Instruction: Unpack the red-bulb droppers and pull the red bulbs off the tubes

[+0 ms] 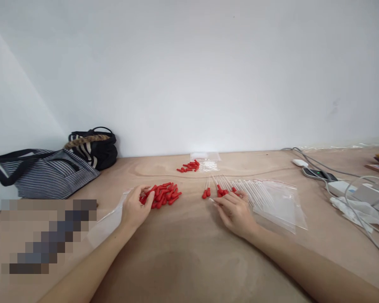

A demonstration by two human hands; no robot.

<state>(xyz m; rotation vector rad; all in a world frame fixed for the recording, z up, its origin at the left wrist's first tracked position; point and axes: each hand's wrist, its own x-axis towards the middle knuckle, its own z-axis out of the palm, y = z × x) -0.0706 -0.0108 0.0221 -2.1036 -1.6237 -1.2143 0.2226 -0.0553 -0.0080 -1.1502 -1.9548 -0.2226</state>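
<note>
My left hand [135,208] rests on the wooden table [189,252] with its fingers curled at the left edge of a pile of red rubber bulbs [164,194], pinching one. My right hand [235,210] lies to the right, fingers closed on a thin clear glass tube [213,200]. Beside it, two finished droppers with red bulbs [206,192] lie on the table. More clear tubes [252,191] are spread on a clear plastic bag [281,206] behind my right hand, some with red bulbs on them.
A smaller heap of red bulbs [189,166] on small bags lies at the back by the wall. Two striped bags [47,172] stand at the left. Cables, a phone [316,173] and white chargers [350,191] lie at the right.
</note>
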